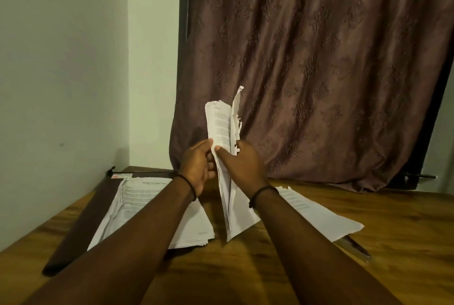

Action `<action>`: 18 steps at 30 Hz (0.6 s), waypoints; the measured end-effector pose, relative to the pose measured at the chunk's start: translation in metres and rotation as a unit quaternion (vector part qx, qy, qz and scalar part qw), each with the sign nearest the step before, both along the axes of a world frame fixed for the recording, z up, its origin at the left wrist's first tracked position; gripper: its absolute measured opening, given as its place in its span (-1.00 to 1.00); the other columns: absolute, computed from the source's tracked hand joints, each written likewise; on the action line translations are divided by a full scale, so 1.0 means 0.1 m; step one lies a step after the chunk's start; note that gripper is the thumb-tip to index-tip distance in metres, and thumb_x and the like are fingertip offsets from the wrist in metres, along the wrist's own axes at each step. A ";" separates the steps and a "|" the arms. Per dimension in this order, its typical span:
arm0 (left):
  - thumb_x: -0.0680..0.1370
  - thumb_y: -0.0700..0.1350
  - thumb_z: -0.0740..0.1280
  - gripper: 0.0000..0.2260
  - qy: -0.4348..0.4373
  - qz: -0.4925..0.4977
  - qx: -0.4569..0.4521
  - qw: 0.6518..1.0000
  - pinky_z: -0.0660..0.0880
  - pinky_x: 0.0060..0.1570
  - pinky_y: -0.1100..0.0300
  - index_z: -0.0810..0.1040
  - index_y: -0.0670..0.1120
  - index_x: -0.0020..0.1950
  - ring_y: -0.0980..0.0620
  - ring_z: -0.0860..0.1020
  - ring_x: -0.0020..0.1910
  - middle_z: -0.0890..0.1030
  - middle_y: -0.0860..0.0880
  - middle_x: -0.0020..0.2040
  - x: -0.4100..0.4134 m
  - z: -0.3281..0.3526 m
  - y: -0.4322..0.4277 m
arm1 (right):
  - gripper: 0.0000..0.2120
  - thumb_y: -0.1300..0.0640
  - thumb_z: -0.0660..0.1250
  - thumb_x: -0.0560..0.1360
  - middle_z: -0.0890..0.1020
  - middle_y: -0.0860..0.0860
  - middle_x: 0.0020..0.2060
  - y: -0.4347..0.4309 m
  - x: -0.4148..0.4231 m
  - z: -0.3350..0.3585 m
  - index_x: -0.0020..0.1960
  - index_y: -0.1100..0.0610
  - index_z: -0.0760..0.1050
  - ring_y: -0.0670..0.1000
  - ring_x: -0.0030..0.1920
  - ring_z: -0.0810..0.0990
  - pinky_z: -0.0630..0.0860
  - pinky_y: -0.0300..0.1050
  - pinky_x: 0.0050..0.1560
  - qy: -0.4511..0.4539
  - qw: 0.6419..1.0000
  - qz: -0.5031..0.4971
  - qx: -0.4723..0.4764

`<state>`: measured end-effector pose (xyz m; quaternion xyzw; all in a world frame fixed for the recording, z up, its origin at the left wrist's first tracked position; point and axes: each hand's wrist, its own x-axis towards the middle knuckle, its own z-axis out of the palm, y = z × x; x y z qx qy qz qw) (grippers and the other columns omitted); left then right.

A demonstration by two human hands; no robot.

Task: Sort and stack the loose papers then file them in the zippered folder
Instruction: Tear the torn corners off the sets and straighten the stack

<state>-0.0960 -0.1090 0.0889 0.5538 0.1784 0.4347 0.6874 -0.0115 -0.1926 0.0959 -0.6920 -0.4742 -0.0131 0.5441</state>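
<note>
Both my hands hold one thick bundle of printed papers (222,127) upright above the table, seen nearly edge-on. My left hand (197,167) grips it from the left side and my right hand (242,161) grips it from the right, thumb on the near face. The bundle's lower edge hangs close to the table. A stack of printed sheets (137,204) lies flat at the left, partly under my left forearm, on top of a dark brown zippered folder (81,216). More loose sheets (317,213) lie to the right of my right forearm.
The wooden table (368,255) stands in a corner, with a pale wall at the left and a brown patterned curtain (307,71) behind. A slim dark object (353,248), perhaps a pen, pokes out from under the right-hand sheets.
</note>
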 end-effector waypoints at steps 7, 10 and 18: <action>0.65 -0.01 0.20 -0.74 0.008 0.019 0.027 0.999 0.62 -0.04 -0.07 0.54 -0.07 0.25 -0.14 0.67 0.01 0.66 -0.10 0.13 -0.04 -0.02 0.03 | -0.57 0.19 0.22 0.61 0.59 0.02 0.13 0.01 -0.02 0.00 0.46 0.05 0.26 0.03 -0.05 0.61 0.62 -0.10 0.00 -0.094 0.991 -0.089 0.037; 0.63 0.00 0.24 -0.78 0.001 0.016 0.025 1.000 0.63 -0.13 0.01 0.56 -0.04 0.19 -0.09 0.67 -0.05 0.68 -0.07 0.06 -0.04 -0.04 0.00 | -0.32 0.26 0.25 0.59 0.53 -0.07 0.04 -0.04 -0.01 -0.08 0.56 -0.10 0.02 -0.08 -0.17 0.56 0.52 -0.28 -0.24 -0.119 0.991 -0.028 0.055; 0.55 0.05 0.35 -0.80 -0.001 -0.003 0.019 1.000 0.64 -0.11 -0.04 0.60 0.00 0.11 -0.09 0.67 0.00 0.69 -0.07 0.03 -0.04 -0.04 -0.01 | -0.35 0.30 0.25 0.58 0.38 -0.08 0.30 -0.06 0.02 -0.07 0.49 -0.18 0.09 -0.06 0.11 0.50 0.56 -0.26 0.00 -0.133 0.988 0.010 0.074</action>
